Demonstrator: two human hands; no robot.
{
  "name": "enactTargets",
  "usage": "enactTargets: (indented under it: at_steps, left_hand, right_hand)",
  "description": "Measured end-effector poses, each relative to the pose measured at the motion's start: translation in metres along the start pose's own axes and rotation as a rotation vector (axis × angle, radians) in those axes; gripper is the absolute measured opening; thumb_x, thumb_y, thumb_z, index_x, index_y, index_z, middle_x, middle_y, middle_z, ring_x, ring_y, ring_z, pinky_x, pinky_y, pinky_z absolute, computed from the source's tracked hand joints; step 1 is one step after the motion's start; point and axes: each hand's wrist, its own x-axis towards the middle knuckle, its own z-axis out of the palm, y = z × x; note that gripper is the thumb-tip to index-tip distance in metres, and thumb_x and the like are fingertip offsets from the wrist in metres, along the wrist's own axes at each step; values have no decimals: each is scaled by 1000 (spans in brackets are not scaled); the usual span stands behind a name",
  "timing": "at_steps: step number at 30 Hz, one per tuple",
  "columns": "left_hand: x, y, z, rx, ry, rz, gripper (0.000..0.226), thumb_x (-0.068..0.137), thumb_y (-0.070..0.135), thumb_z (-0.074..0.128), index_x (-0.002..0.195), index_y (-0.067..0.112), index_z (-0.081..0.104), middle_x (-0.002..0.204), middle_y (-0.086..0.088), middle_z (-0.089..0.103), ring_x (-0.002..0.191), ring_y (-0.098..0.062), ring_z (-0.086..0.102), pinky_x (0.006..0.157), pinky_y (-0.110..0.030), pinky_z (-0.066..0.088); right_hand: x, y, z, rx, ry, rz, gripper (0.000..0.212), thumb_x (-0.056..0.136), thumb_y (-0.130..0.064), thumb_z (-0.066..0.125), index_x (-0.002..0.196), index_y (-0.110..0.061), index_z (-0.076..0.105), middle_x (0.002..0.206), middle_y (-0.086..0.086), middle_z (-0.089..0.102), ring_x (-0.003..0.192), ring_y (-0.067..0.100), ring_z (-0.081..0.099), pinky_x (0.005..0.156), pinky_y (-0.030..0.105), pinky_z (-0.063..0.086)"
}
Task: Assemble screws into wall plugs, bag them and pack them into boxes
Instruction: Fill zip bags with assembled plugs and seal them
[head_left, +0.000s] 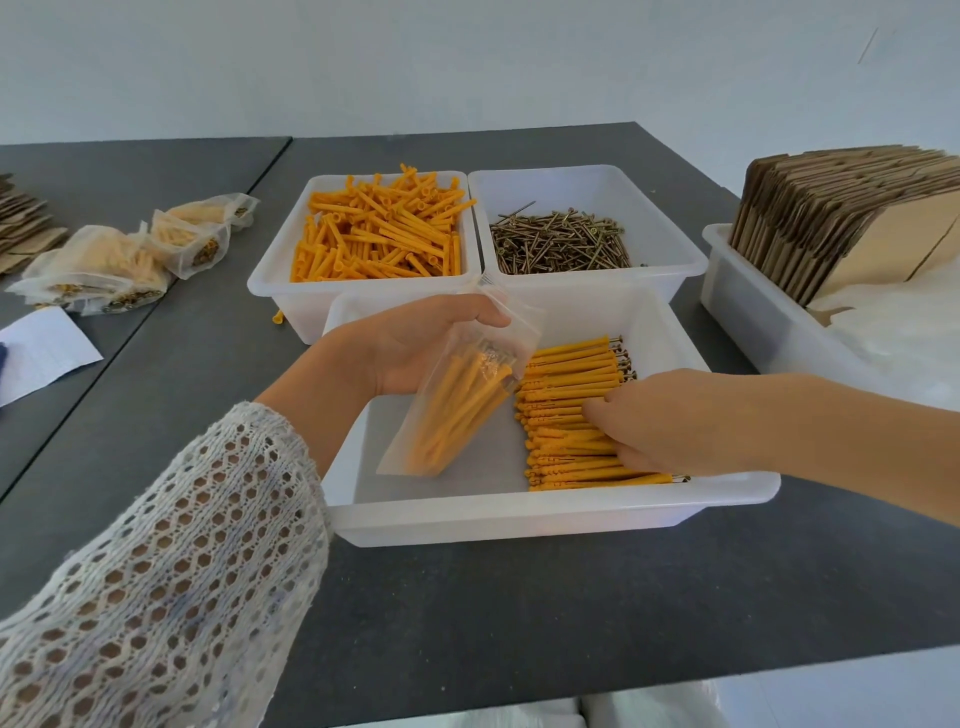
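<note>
On the far left of the dark grey table (467, 597) lie several filled translucent bags (119, 265), well apart from the trays. The left hand (415, 343), fingers curled round its top, grips a clear plastic bag part-filled with orange plug-and-screw sets (457, 405); its long axis slants from upper right down to lower left, open mouth uppermost, above the bare left half of the near white plastic tray (519, 514). Behind stand a white tray of loose orange wall plugs (379, 228) and, touching it, a white tray of brass screws (561, 241). In the near tray's right half, assembled orange plugs (566, 369) lie side by side, screw heads rightward. The right hand (670, 421) rests on them with fingers curled down; whether it has any pinched I cannot tell. Far right, a white bin holds upright flat cardboard boxes (841, 218).
</note>
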Motion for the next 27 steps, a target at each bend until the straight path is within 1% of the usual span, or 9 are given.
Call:
enactTargets:
  at_steps: [2,4,6,8,13,16,19,24,27]
  left_hand:
    - [0,0,0,10,15,4,34,78,21,67,112,19,69,111,-15,69,101,-31,63,89,-41,54]
    - [0,-1,0,13,6,2,40,79,21,66,119,19,64,116,-18,66,105,-34,60,94,-43,50]
    - [0,0,0,12,-8,3,42,79,20,65,121,18,62,119,-19,63,109,-36,56,99,-46,46]
    - [0,0,1,10,-16,7,42,78,20,67,120,17,62,119,-20,62,111,-37,55,100,-47,44]
    - [-1,0,1,18,-3,1,48,75,22,69,123,19,59,111,-16,69,101,-31,63,89,-41,53]
    - [-3,1,2,12,8,5,47,77,23,67,123,18,59,106,-13,71,97,-28,65,85,-38,55]
    - [-4,2,3,1,2,-2,45,77,22,66,122,18,59,106,-13,71,95,-28,66,82,-37,56]
    - [-3,1,2,11,-4,-4,46,77,21,67,123,18,59,111,-15,69,101,-31,63,89,-41,53]
    - [-2,1,1,9,2,2,45,77,20,67,122,19,60,112,-16,68,109,-36,59,102,-48,45]
  right_hand:
    - [-2,0,0,-49,-10,-19,26,103,-31,46,126,-18,44,88,-4,48,62,8,39,65,25,38]
    - [-4,-1,-2,-18,2,-44,28,103,-27,43,127,-14,47,95,4,56,70,16,50,67,30,39]
    - [-4,-1,-1,-22,40,-50,24,103,-28,40,122,-15,46,86,-2,52,68,14,50,67,30,39]
    - [-4,-2,1,-26,63,-21,18,104,-30,41,115,-18,44,74,-10,38,59,5,37,66,26,38]
    - [-5,2,-2,21,88,4,10,101,-31,43,98,-23,37,71,-11,38,58,5,40,65,24,40]
    - [-7,4,-1,-29,128,-22,16,102,-34,44,108,-22,52,86,-9,54,73,9,49,76,23,45]
    - [-15,12,-9,30,154,18,9,102,-32,42,106,-28,50,100,-9,59,86,11,53,83,27,45]
    - [-27,57,-51,9,288,206,16,97,-12,42,101,-27,46,87,-8,50,75,11,52,67,30,50]
    - [-23,75,-79,27,371,266,18,95,-4,42,99,-20,51,84,-1,50,72,16,51,60,34,47]
